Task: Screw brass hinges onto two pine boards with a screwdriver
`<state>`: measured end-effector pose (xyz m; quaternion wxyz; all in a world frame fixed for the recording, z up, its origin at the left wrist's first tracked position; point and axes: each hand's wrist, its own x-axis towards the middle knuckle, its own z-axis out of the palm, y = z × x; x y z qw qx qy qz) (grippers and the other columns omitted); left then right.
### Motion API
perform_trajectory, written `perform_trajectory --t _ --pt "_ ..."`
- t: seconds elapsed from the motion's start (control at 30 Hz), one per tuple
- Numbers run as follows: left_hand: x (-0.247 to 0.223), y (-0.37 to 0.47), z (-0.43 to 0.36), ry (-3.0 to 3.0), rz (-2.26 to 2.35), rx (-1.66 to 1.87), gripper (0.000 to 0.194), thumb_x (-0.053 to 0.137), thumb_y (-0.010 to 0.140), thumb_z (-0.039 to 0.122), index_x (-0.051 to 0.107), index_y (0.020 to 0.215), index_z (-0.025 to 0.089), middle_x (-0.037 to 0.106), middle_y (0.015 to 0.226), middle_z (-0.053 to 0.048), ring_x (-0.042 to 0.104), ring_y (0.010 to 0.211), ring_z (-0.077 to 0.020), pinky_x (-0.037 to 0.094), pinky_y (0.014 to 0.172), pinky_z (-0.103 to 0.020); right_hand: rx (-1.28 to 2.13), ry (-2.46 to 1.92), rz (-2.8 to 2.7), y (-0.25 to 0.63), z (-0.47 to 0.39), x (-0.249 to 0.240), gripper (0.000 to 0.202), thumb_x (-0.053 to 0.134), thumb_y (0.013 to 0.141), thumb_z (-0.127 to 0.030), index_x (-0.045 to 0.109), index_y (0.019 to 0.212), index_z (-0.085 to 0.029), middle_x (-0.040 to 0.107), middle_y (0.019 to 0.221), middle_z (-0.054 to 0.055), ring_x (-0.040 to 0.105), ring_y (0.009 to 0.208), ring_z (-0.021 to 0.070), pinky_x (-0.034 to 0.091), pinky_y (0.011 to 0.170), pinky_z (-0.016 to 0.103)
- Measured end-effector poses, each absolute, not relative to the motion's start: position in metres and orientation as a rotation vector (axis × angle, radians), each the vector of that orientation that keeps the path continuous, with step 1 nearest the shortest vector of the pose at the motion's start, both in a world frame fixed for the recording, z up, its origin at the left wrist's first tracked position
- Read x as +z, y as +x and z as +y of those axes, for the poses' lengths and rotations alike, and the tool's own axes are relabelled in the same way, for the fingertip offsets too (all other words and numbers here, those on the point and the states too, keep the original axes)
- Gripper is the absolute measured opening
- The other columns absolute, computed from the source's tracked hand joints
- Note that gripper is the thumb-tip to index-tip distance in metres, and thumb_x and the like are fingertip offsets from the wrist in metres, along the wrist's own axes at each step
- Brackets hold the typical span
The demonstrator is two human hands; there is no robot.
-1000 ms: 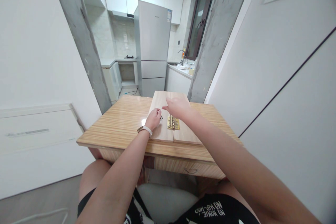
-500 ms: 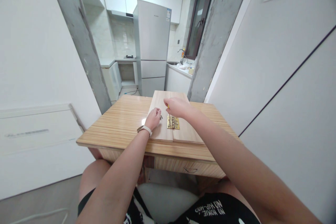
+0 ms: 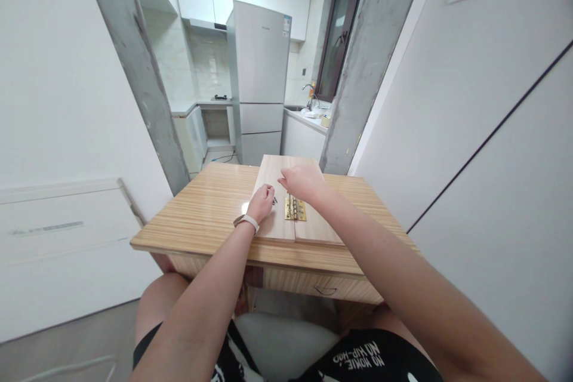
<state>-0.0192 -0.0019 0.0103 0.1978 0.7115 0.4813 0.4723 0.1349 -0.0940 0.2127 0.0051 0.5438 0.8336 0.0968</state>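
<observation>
So there's just 1 cam, worn on the person's head. It looks forward and down over the table [image 3: 192,209], with both forearms coming in from the bottom edge, pretty close up. Past the table it takes in the fridge [image 3: 263,59], farther off. No 2nd view to share anything with.

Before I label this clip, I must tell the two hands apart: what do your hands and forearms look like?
The left hand has a watch with a pale strap at the wrist, its dial unreadable. The right hand has nothing visible at its wrist. Neither is gloved, and both forearms are sleeveless.
</observation>
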Motion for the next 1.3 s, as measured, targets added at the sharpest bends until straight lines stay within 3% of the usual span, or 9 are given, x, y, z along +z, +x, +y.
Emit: perform_trajectory --t 0.2,0.33,0.5,0.6,0.7,0.93,1.07,1.13,1.3 --pt "0.010 -0.020 -0.002 1.985 1.361 1.296 0.029 0.039 0.109 0.039 0.062 0.105 0.023 0.070 0.102 -0.006 0.066 0.098 -0.0196 0.047 0.088 -0.032 0.269 1.669 2.654 0.137 -0.087 0.209 0.024 0.053 0.101 -0.024 0.065 0.120 -0.016 0.077 0.113 0.016 0.072 0.107 0.0280 0.051 0.084 0.034" --pt "0.008 -0.020 0.000 1.982 1.369 1.306 0.029 0.040 0.109 0.040 0.062 0.105 0.022 0.070 0.100 -0.006 0.065 0.097 -0.0200 0.046 0.087 -0.033 0.203 1.654 2.651 0.137 -0.082 0.211 0.023 0.060 0.097 -0.022 0.064 0.118 -0.016 0.077 0.113 0.015 0.072 0.107 0.0268 0.051 0.082 0.031" --pt "0.007 -0.020 0.001 1.985 1.356 1.307 0.029 0.040 0.108 0.040 0.062 0.104 0.022 0.069 0.098 -0.006 0.064 0.095 -0.0199 0.046 0.086 -0.033 0.217 1.684 2.629 0.137 -0.083 0.211 0.028 0.066 0.098 -0.036 0.066 0.118 -0.016 0.077 0.116 0.015 0.071 0.111 0.0272 0.052 0.085 0.030" --pt "0.009 -0.019 0.000 1.977 1.369 1.296 0.030 0.039 0.108 0.040 0.062 0.102 0.022 0.069 0.096 -0.005 0.063 0.092 -0.0198 0.046 0.084 -0.032 0.285 1.770 2.609 0.138 -0.087 0.211 0.045 0.055 0.103 -0.054 0.068 0.120 -0.014 0.076 0.117 0.019 0.072 0.112 0.0293 0.052 0.089 0.033" --pt "0.011 -0.019 -0.002 1.990 1.370 1.288 0.030 0.039 0.108 0.040 0.061 0.101 0.023 0.069 0.096 -0.005 0.063 0.093 -0.0200 0.046 0.085 -0.032 0.387 1.815 2.583 0.139 -0.088 0.210 0.051 0.046 0.106 -0.057 0.072 0.116 -0.014 0.076 0.117 0.022 0.071 0.115 0.0304 0.051 0.093 0.035" --pt "0.010 -0.020 -0.002 1.994 1.366 1.292 0.028 0.039 0.109 0.039 0.062 0.103 0.023 0.070 0.100 -0.006 0.064 0.097 -0.0201 0.047 0.087 -0.033 0.324 1.629 2.676 0.143 -0.080 0.207 0.020 0.057 0.102 -0.031 0.071 0.112 -0.021 0.078 0.108 0.012 0.072 0.103 0.0257 0.049 0.079 0.031" --pt "0.009 -0.020 -0.001 1.992 1.367 1.285 0.029 0.039 0.109 0.040 0.061 0.103 0.023 0.070 0.098 -0.006 0.064 0.095 -0.0198 0.047 0.086 -0.032 0.224 1.552 2.680 0.141 -0.080 0.207 0.017 0.062 0.096 -0.019 0.070 0.110 -0.022 0.077 0.111 0.011 0.072 0.102 0.0239 0.048 0.077 0.029" --pt "0.009 -0.019 -0.002 1.985 1.370 1.285 0.029 0.039 0.109 0.040 0.061 0.102 0.023 0.069 0.098 -0.006 0.064 0.095 -0.0198 0.046 0.086 -0.032 0.234 1.591 2.665 0.139 -0.083 0.209 0.020 0.060 0.099 -0.026 0.069 0.115 -0.019 0.076 0.115 0.014 0.071 0.106 0.0260 0.050 0.080 0.030" --pt "0.009 -0.019 -0.001 1.985 1.350 1.299 0.029 0.040 0.108 0.040 0.062 0.102 0.023 0.070 0.098 -0.006 0.064 0.095 -0.0203 0.046 0.086 -0.033 0.396 1.748 2.564 0.137 -0.092 0.215 0.049 0.049 0.105 -0.054 0.069 0.122 -0.013 0.074 0.120 0.025 0.069 0.117 0.0324 0.051 0.094 0.037"
